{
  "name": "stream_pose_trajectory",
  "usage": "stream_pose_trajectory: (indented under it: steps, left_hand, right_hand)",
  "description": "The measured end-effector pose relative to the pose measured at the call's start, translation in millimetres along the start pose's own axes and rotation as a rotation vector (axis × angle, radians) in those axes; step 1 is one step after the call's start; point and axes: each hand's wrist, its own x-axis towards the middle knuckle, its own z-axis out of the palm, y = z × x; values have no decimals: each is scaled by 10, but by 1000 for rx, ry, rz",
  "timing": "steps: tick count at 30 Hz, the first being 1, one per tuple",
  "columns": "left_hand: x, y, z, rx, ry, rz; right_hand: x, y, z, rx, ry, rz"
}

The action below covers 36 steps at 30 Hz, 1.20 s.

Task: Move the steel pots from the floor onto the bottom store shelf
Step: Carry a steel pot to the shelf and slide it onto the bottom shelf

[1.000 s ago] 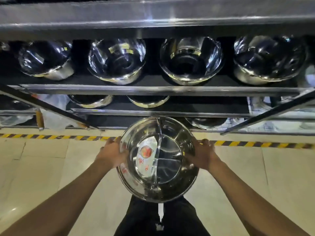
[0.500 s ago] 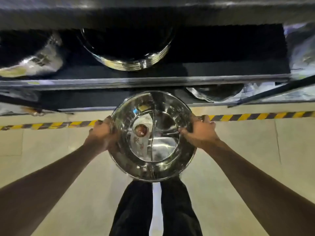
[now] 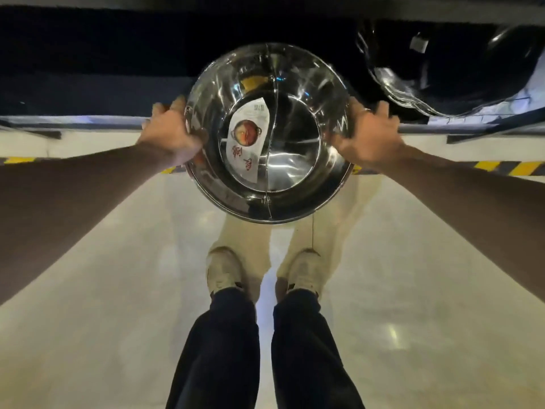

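Your left hand [image 3: 169, 134] and right hand [image 3: 367, 134] are gripping opposite rim sides of divided steel pot [image 3: 292, 137], arms reaching straight forward. Pot is hanging in air, far half crossing front rail [image 3: 73, 121] of bottom shelf [image 3: 88, 93], near half over floor [image 3: 118, 276]. Paper label [image 3: 246, 143] is lying in left compartment. Shelf space left of pot is showing dark and open; wrapped pot [image 3: 442, 72] is crowding right side. Your shoes [image 3: 224, 268] are standing behind hazard stripe [image 3: 507, 167].

Two steel pots show: one divided steel pot [image 3: 269, 134] with a single paper label [image 3: 249, 137] inside, and one wrapped pot [image 3: 436, 69] to its right on the shelf. Two hands, left hand [image 3: 171, 134] and right hand [image 3: 368, 137], flank the divided pot. Two pale shoes [image 3: 224, 273] stand below it.
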Motion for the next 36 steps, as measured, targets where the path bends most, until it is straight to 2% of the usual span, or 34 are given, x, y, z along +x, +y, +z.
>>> stream_pose_trajectory:
  steps: [7,10,12,15,18,21,23,29,36]
  left_hand:
    - [344,305,-28,41,80,63]
    - [268,326,-26,42,113,46]
    - [62,276,61,101,110,59]
    - [-336,229,226,106,42,35]
    - [-641,186,375,98,-49,64]
    - [-805,149,484,279,-121,145]
    - [-803,141,506,368,-126,164]
    - [-499,218,456,449,-175,139]
    - [71,261,223,425,-130,149]
  right_hand:
    - [494,-19,-24,-30,-19,46]
    - [666,-84,-137,-133,-108,10]
    - [625,-105,-220,-117,-129,-12]
    - [283,-111,-253,42,-6,-3]
    - [-275,-145,-75,-36,74,-34]
    - [-726,-144,222,-289,-135,-165]
    - [-809,-169,379,-324,-207,-217]
    - [-452,-384,482,-349,-155,-246]
    - [190,-587,228,-340,-130,-256]
